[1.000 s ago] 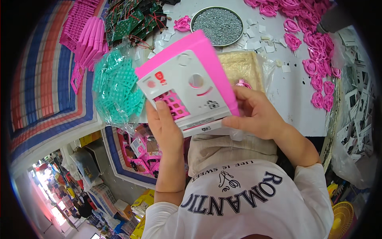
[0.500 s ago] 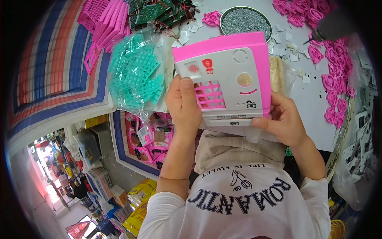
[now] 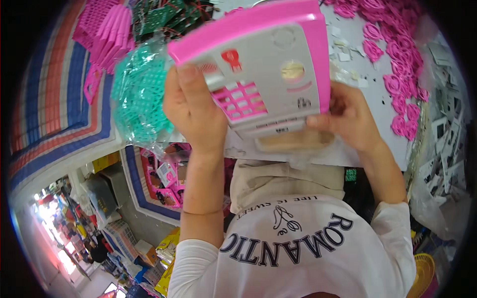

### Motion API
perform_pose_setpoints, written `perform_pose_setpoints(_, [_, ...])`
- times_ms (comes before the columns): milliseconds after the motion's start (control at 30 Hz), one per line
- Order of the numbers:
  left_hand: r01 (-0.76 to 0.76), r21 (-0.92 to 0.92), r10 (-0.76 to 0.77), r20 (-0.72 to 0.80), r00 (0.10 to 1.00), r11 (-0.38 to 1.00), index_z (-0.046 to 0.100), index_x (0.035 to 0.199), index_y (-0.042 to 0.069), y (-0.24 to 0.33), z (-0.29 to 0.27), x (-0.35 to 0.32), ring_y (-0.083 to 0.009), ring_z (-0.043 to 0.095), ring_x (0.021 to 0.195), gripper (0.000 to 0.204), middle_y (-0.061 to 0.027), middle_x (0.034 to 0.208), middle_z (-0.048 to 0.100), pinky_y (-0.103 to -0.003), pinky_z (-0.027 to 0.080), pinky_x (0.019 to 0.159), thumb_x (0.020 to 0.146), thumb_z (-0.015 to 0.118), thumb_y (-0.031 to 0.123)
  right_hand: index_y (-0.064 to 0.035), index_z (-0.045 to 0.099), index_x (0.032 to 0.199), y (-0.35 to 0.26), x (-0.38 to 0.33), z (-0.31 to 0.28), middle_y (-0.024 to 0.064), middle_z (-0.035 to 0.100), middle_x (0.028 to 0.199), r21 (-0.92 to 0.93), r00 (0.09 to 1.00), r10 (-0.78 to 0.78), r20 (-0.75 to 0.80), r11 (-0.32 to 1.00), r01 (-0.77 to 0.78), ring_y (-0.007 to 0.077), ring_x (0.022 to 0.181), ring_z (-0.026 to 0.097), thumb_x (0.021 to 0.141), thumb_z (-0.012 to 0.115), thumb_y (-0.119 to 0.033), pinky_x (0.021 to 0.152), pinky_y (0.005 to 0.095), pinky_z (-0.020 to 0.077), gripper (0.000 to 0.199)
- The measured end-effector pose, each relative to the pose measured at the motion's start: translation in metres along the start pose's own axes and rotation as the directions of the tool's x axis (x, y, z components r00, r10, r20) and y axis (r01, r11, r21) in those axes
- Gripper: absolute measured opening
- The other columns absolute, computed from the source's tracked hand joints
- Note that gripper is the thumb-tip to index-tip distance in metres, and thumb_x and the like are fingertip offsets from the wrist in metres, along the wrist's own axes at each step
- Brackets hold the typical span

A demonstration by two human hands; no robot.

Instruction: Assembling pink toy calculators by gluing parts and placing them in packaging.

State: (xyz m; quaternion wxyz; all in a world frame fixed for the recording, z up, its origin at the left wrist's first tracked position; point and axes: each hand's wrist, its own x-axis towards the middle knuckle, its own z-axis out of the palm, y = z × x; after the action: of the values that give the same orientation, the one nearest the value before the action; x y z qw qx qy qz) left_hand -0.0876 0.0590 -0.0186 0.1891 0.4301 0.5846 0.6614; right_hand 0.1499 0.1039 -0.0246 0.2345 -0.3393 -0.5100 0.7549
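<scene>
Head view: pink-and-grey toy panel [image 3: 268, 69] held up, upper centre of frame.
Left hand [image 3: 191, 111]: clamps its left edge, thumb on the face.
Right hand [image 3: 350, 116]: grips its lower right corner.
Progress: pink keypad [image 3: 241, 99] looks seated; further fitting unclear.
Orientation: face toward camera, long axis tilting up-right.

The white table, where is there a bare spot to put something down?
On the white table, the barest patch lies right of the pink and grey toy panel, between the right hand and the pink rings, though paper scraps dot it. The left side is crowded with the teal parts bag and pink grid pieces.
</scene>
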Motion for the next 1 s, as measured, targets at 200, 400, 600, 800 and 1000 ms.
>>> perform_pose_setpoints(200, [0.396,-0.411,-0.279,0.317,0.906,0.821,0.058,0.123,-0.001,-0.014,-0.004,0.003,-0.0118,0.061,0.102,0.038,-0.0067,0.112,0.065,-0.026,0.047,0.088,0.107,0.052,0.033,0.0031,0.06,0.13,-0.006,0.014,-0.023,0.0082,0.073,0.109,0.048,0.997,-0.071,0.02,0.996,0.07,0.0109,0.093,0.068,0.083,0.076,-0.001,0.083,0.0263,0.0549,0.049])
perform_pose_setpoints(400, [-0.064,-0.014,0.061,0.548,0.835,0.998,0.067,0.123,0.005,-0.018,-0.013,-0.01,-0.025,0.06,0.117,0.036,-0.0115,0.127,0.065,-0.037,0.046,0.1,0.089,0.074,0.017,-0.005,0.074,0.104,-0.009,0.024,-0.05,0.007,0.073,0.116,-0.707,0.759,-0.601,0.248,0.424,0.566,0.0242,0.11,0.062,0.076,0.07,0.005,0.091,0.0346,0.0525,0.03])
perform_pose_setpoints(600, [-0.524,0.233,0.172,0.772,0.612,0.819,0.072,0.116,0.011,-0.034,-0.02,-0.018,-0.039,0.055,0.121,0.041,-0.0122,0.136,0.061,-0.045,0.045,0.104,0.079,0.065,-0.002,-0.0099,0.068,0.124,0.004,0.009,-0.062,0.0152,0.047,0.152,-0.86,0.827,-0.36,0.432,0.11,0.498,0.0398,0.134,0.044,0.075,0.067,-0.014,0.111,0.0498,0.0392,0.049])
perform_pose_setpoints(800, [-0.396,0.232,0.082,0.769,0.634,0.888,0.072,0.119,0.009,-0.04,-0.018,-0.012,-0.0345,0.053,0.126,0.059,-0.0135,0.14,0.058,-0.042,0.042,0.106,0.071,0.048,-0.013,-0.0178,0.06,0.14,0.013,0.02,-0.061,0.0168,0.034,0.161,-0.928,0.847,-0.39,0.362,-0.066,0.366,0.0448,0.143,0.032,0.081,0.07,-0.058,0.114,0.0543,0.034,0.072])
perform_pose_setpoints(1000, [-0.466,0.302,0.1,0.744,0.66,0.832,0.072,0.115,0.006,-0.039,-0.019,-0.01,-0.035,0.054,0.125,0.057,-0.0154,0.134,0.061,-0.042,0.043,0.105,0.069,0.047,-0.014,-0.0175,0.059,0.14,0.0,0.037,-0.063,0.0169,0.035,0.16,-0.902,0.848,-0.315,0.425,-0.07,0.426,0.0447,0.14,0.037,0.084,0.07,-0.054,0.113,0.0526,0.0367,0.068])
